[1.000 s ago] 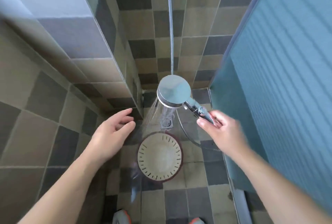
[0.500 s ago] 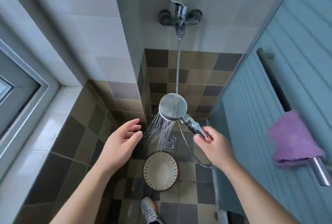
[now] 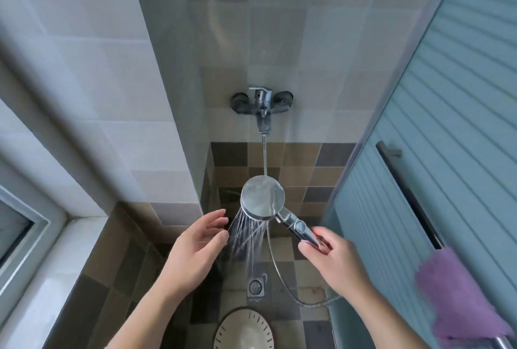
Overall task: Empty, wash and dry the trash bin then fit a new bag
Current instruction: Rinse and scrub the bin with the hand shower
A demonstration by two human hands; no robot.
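The task is sitting in its washing stage: the trash bin [image 3: 244, 330] is standing upright on the tiled shower floor at the bottom edge of the view, its pale interior with dark slots around the wall looking empty of rubbish and with no bag in it, so emptying appears done, while rinsing seems only partly under way and drying and fitting a new bag are not yet begun. The right hand [image 3: 334, 260] is gripping the handle of the chrome handheld shower head [image 3: 262, 198], fingers curled round the lower end, with the spray face turned down and to the left. Water is streaming out and falling toward the floor drain [image 3: 255, 286], landing beyond the bin rather than inside it. The left hand [image 3: 194, 249] is hanging relaxed and spread, holding nothing, its fingertips just beside the spray, probably feeling the water. The bin is lying below and between both hands, nearer the person, apart from each. A purple cloth [image 3: 464, 301] is draping over the door's bar on the right, likely handy for drying.
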